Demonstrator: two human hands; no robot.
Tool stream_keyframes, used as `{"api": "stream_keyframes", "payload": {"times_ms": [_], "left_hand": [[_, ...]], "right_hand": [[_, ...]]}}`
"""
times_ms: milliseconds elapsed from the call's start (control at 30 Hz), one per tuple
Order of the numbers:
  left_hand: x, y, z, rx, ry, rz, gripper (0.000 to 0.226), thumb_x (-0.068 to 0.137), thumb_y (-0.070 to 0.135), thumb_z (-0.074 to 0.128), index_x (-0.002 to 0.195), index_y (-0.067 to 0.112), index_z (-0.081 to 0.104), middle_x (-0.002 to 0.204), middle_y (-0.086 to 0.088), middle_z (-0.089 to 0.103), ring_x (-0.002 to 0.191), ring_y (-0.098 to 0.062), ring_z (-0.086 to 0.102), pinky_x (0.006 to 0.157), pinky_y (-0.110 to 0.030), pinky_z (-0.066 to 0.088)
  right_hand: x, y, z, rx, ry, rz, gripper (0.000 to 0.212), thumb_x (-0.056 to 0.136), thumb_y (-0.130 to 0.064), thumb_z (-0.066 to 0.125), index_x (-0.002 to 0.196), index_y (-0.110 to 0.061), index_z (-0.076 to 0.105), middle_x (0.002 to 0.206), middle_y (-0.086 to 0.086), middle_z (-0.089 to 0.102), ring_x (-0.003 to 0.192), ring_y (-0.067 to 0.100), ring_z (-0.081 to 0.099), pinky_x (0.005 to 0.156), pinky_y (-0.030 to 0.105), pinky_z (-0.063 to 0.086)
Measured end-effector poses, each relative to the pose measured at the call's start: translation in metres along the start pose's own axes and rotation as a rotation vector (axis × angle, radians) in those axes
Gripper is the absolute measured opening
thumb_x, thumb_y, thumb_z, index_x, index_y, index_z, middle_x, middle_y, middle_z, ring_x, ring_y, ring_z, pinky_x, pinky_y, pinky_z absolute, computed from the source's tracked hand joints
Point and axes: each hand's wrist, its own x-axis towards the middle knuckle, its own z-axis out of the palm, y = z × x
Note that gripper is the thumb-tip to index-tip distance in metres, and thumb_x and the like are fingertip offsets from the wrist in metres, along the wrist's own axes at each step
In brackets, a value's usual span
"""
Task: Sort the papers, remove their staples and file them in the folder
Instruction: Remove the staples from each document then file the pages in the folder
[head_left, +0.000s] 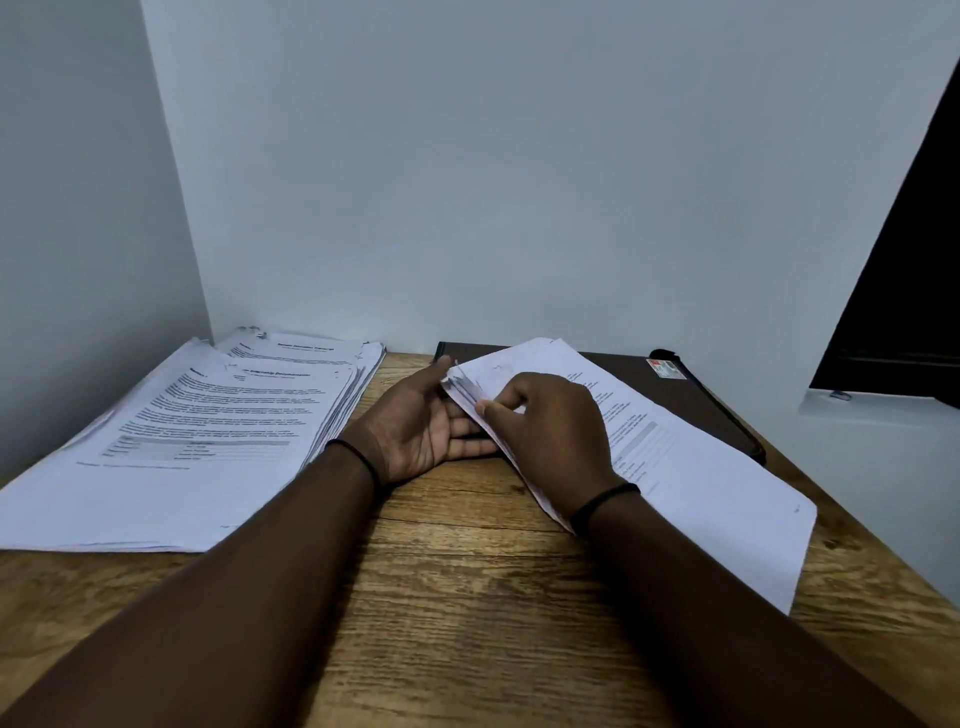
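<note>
Head view showed both hands meeting at the top left corner of a stapled set of papers, which lay slanted across the right half of the bench, partly over a dark folder at the back. The left hand lay palm up beneath that corner, its fingers relaxed and straight, supporting the sheets. The right hand pinched the corner between thumb and fingertips, apparently working at the staple, though the staple itself was too small to make out. A big stack of papers waited on the left, well apart. To do this step well, I judged the left hand should brace the corner flat while the right pried the staple legs up gently, pulling straight out so the corner would not tear.
</note>
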Motion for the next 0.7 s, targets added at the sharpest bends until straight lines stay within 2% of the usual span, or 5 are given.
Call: {"api": "stream_keyframes", "payload": {"times_ms": [167,267,367,533,700], "left_hand": [[0.001,-0.001,-0.001,-0.019,0.027,0.006,0.044,0.106,0.029,0.034,0.138,0.002,0.049,0.128,-0.023,0.064,0.107,-0.036,0.069,0.089,-0.055,0.056],[0.003,-0.002,-0.002,0.005,0.046,0.005,0.043,0.106,0.025,0.032,0.139,0.003,0.049,0.129,-0.021,0.064,0.11,-0.036,0.067,0.091,-0.056,0.054],[0.004,-0.002,-0.002,0.003,0.055,0.007,0.042,0.107,0.025,0.031,0.137,0.003,0.051,0.126,-0.02,0.066,0.109,-0.035,0.068,0.091,-0.056,0.054],[0.004,-0.003,-0.002,0.001,0.036,0.013,0.043,0.106,0.025,0.032,0.14,0.004,0.049,0.128,-0.019,0.065,0.101,-0.032,0.071,0.083,-0.053,0.059],[0.002,-0.002,-0.001,-0.015,0.028,0.017,0.041,0.106,0.024,0.034,0.14,0.005,0.048,0.122,-0.019,0.068,0.097,-0.031,0.072,0.077,-0.051,0.06]], "right_hand": [[0.002,0.009,-0.003,0.288,0.036,0.092,0.035,0.083,-0.044,0.077,0.068,-0.017,0.061,0.065,-0.008,0.062,0.064,0.003,0.055,0.06,0.024,0.041],[0.0,0.009,-0.002,0.305,0.1,0.105,0.014,0.092,-0.026,0.07,0.099,-0.023,0.058,0.072,-0.013,0.056,0.067,0.001,0.051,0.066,0.026,0.038],[0.0,0.008,-0.004,0.247,0.119,0.045,0.037,0.098,-0.01,0.053,0.126,-0.033,0.048,0.099,-0.015,0.063,0.081,0.003,0.054,0.075,0.027,0.043],[-0.001,0.004,-0.001,0.087,-0.061,-0.039,0.024,0.096,-0.033,0.06,0.115,-0.023,0.072,0.114,-0.006,0.067,0.111,0.011,0.059,0.095,0.033,0.047],[0.0,-0.002,0.002,-0.182,-0.115,-0.112,0.031,0.097,-0.035,0.054,0.07,-0.02,0.059,0.077,-0.004,0.06,0.082,0.019,0.06,0.066,0.033,0.041]]}}
